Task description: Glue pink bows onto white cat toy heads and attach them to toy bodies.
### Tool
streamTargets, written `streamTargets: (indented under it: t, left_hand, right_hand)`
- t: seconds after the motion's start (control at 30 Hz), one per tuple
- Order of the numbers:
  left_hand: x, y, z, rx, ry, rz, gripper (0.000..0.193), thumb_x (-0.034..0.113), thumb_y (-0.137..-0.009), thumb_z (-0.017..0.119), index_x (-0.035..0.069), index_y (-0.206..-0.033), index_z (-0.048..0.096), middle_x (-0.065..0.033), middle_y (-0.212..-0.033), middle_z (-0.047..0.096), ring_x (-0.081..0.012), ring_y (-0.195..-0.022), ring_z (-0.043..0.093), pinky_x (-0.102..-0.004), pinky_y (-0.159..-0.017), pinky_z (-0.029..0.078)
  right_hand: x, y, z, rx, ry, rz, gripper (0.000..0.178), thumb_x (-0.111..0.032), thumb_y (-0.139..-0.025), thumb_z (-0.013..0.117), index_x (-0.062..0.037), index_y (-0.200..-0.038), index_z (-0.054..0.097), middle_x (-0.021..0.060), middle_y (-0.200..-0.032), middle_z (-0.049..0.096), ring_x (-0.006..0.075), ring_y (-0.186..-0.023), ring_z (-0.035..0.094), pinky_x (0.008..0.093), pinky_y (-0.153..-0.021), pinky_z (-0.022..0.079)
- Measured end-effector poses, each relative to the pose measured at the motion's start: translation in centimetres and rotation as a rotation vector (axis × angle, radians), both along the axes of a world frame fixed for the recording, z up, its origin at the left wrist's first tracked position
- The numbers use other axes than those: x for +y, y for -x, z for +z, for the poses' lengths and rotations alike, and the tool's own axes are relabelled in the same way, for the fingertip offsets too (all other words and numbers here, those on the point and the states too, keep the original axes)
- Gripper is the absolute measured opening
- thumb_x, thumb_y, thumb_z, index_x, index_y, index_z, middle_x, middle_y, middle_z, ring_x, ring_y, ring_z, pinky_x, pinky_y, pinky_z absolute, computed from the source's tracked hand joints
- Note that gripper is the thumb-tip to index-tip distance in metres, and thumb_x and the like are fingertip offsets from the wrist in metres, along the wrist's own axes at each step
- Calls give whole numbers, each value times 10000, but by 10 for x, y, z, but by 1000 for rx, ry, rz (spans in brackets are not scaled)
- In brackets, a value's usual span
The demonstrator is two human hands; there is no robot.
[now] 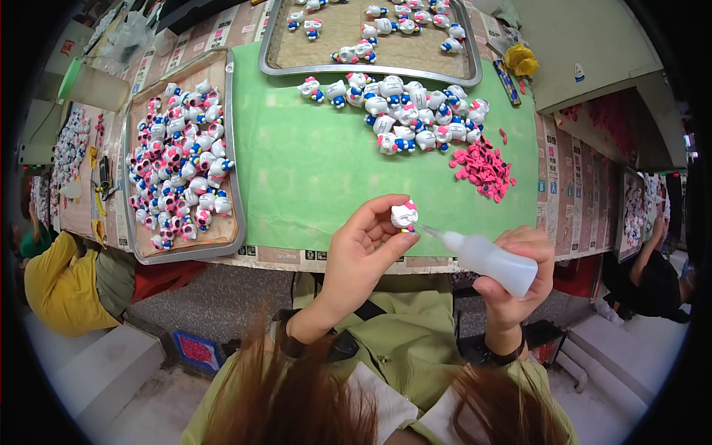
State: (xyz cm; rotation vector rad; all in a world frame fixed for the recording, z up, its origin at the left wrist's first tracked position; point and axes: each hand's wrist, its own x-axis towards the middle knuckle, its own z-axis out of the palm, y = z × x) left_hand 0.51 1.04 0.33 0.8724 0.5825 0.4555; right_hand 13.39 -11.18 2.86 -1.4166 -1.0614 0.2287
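The left hand (pixel 363 248) has its fingertips pinched around a small white cat figurine (pixel 404 215) with a pink bow, holding it up just off the near edge of the green mat (pixel 311 163). The right hand (pixel 519 278) is wrapped tight around a white squeeze bottle (pixel 489 259), and the bottle's thin nozzle points left, with the tip just beside the figurine; can't tell if it actually touches.

Everything else, going off the green mat: on its far right part there's a loose heap of the same white figurines (pixel 408 111) with blue and pink bits, and just to the near right of that heap a little pile of pink bows (pixel 482 167). Past the mat's far edge sits a metal tray (pixel 371 70) with a few more figurines scattered on it. Against the mat's left edge is another metal tray (pixel 233 148), this one packed with figurines that show lots of pink. Further left of the mat a person in a yellow top (pixel 63 285) is sitting, and way off to the right there's another person in dark clothes (pixel 656 278).
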Motion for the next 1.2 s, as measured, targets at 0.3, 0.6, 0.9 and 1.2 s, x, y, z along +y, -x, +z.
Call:
streamTargets:
  t: [0.3, 0.6, 0.9, 1.2]
  left_hand:
    - [0, 1, 3, 32, -15, -36, 385, -58, -779, 510, -47, -1146, 394, -96, -1016, 508, -138, -955, 503, -270, -848, 429]
    - [0, 1, 2, -5, 11, -24, 354, -23, -799, 520, -21, -1135, 407, -73, -1016, 519, -122, -926, 525, -230, -804, 423]
    - [2, 2, 4, -40, 106, -62, 354, -37, -803, 501, -38, -1137, 387, -120, -1088, 499, -177, -972, 528, -259, -836, 422]
    - [-2, 1, 0, -18, 19, -7, 359, -63, -783, 498, -33, -1125, 395, -145, -1096, 492, -187, -943, 538, -272, -818, 437]
  right_hand:
    - [2, 2, -1, 10, 15, -23, 452, -143, -577, 778, -27, -907, 493, 57, -793, 506, 143, -659, 460, 255, -583, 367]
    - [-2, -3, 4, 29, 12, -28, 445, -150, -585, 771, -24, -904, 487, 63, -774, 510, 144, -652, 462, 254, -579, 362]
    - [-2, -4, 2, -28, 22, -48, 446, -150, -585, 772, -26, -906, 489, 56, -770, 495, 145, -650, 451, 261, -583, 359]
    - [-7, -6, 5, 14, 69, -25, 415, -140, -604, 750, -11, -896, 484, 60, -774, 494, 140, -668, 463, 267, -606, 382]
